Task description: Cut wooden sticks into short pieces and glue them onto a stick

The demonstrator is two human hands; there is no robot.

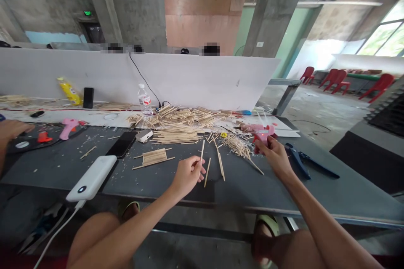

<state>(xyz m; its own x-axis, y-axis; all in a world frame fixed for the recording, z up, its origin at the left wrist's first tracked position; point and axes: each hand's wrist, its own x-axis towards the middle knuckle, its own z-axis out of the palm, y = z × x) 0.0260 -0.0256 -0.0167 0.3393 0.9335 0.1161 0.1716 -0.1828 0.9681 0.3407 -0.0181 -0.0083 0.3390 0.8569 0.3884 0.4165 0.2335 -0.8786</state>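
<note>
My left hand [188, 175] pinches a thin wooden stick [202, 150] upright above the grey worktable [240, 189]. My right hand [274, 155] grips the handle of a pink hot glue gun [260, 133], whose nozzle points away to the left. A small panel of glued wooden sticks [154, 157] lies on the table to the left of my left hand. Loose sticks [220, 163] lie between my hands. A heap of stick structures [183, 118] and a bundle of sticks [176, 136] lie farther back.
A co-worker's hand [14, 129] rests at the far left near a second pink glue gun [71, 128]. A white power bank [91, 177], a phone [122, 144] and blue pliers [299, 160] lie on the table. A white partition [135, 77] stands behind it.
</note>
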